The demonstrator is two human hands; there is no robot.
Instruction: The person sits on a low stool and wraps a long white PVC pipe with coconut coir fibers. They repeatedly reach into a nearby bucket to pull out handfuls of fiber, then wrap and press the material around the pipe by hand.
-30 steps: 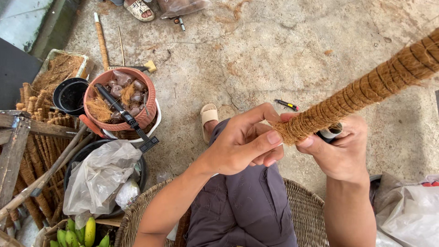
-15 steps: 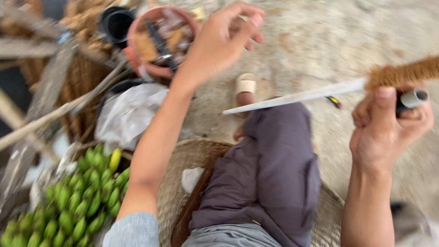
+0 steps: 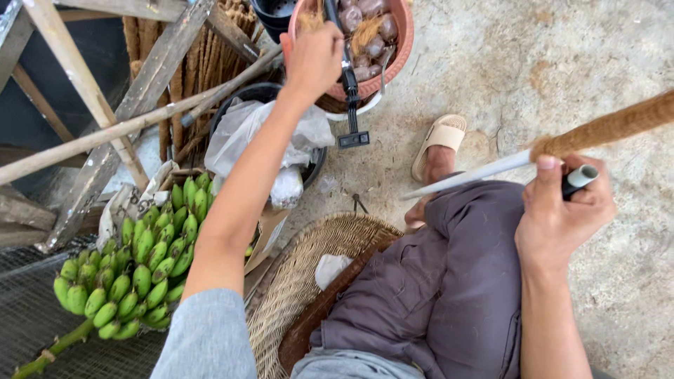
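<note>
Nearest the camera, the right hand (image 3: 562, 210) is clenched around a dark handle with a pale grey end cap (image 3: 581, 177), thumb pressed up on top. The same grip holds a fibre-wrapped stick (image 3: 611, 126), brown and rough like coir, which runs up and right out of view. A long pale blade (image 3: 467, 177) reaches left from the hand, lying over the knee of the grey-purple trousers (image 3: 449, 281). The person sits on a woven rattan seat (image 3: 295, 288), one foot in a beige sandal (image 3: 439, 140) on the ground just past the knee.

To the left, beside the seat, lies a bunch of small green bananas (image 3: 140, 260) on its stalk, over dark mesh.

Further out, the left arm in a grey sleeve stretches forward, and the left hand (image 3: 314, 60) is over the rim of a reddish-orange basket (image 3: 400, 42). Its fingers curl downward; whether they grip anything cannot be told. The basket holds brown husk pieces and fibre, and a black tool (image 3: 349, 91) hangs over its edge beside the hand. Just below sits a black tub with crumpled clear plastic bags (image 3: 260, 133).

The floor (image 3: 562, 63) is rough, stained concrete. At far left, weathered wooden beams (image 3: 105, 133) cross in front of bundled brown sticks (image 3: 203, 63).
</note>
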